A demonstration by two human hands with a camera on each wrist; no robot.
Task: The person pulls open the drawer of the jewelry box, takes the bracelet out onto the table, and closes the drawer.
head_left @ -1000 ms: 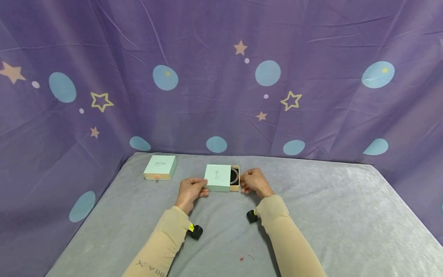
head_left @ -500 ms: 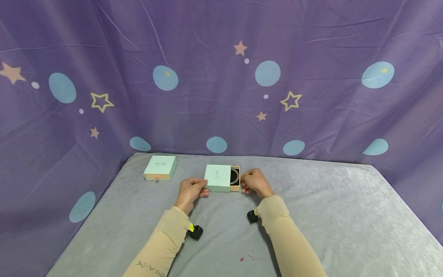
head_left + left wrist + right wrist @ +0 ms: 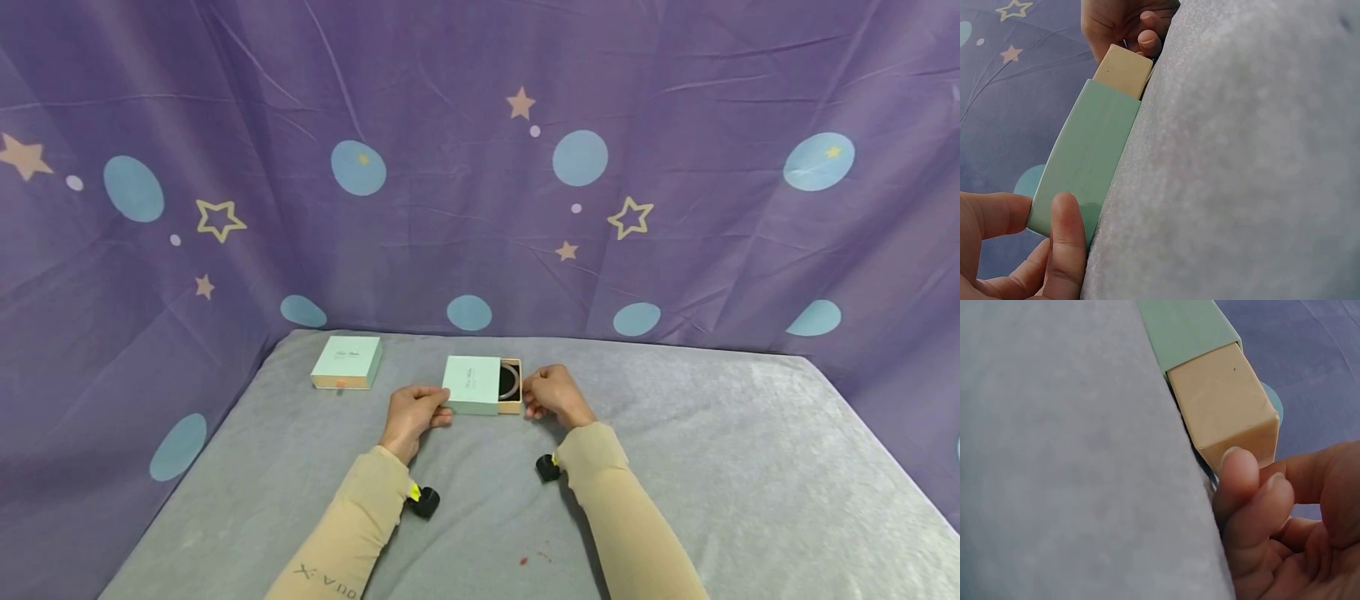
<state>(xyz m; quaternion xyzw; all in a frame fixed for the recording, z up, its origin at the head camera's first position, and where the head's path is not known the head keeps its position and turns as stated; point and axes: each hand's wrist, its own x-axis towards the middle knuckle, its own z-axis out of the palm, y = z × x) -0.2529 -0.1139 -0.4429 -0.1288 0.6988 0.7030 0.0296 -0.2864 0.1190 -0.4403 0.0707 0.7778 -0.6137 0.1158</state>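
A mint-green sliding drawer box lies on the grey cloth, its cream inner drawer partly out on the right. Inside the drawer's dark interior shows part of a pale ring, like a bangle. My left hand grips the sleeve's left end between thumb and fingers; the left wrist view shows fingertips on its side. At the drawer's outer end my right hand has curled fingers pinching close against the end face. Whatever small pull lies between those fingers is mostly hidden.
A second mint-green box, closed, with an orange tab at its front, sits at the back left. Grey cloth covers the table. A purple curtain with stars and blue dots rises behind. Small red marks spot the cloth near the front.
The drawer has slid very slightly farther right out of the sleeve, along with my right hand. My left hand and the sleeve have stayed in place.
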